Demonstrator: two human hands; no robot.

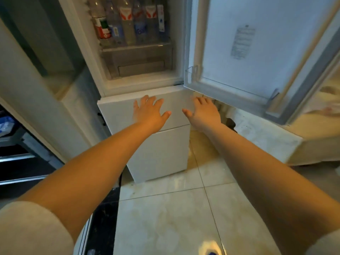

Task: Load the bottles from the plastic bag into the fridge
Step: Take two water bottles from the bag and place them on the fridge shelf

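Note:
The white fridge (117, 85) stands ahead with its upper door (230, 43) swung open to the right. Several bottles (128, 23) with red, blue and clear labels stand upright in a row on its lowest shelf, above a clear crisper drawer (138, 59). My left hand (149, 111) is spread flat, held in front of the closed white lower drawer front (117, 113). My right hand (204, 111) is spread too, at the drawer's right edge below the open door. Both hands hold nothing. No plastic bag is in view.
A second white drawer front (160, 153) sits below the first. A pale cabinet (27, 80) flanks the fridge on the left, with dark racks (18, 162) beneath. A white low unit (266, 137) stands to the right. Beige floor tiles (165, 208) lie underfoot.

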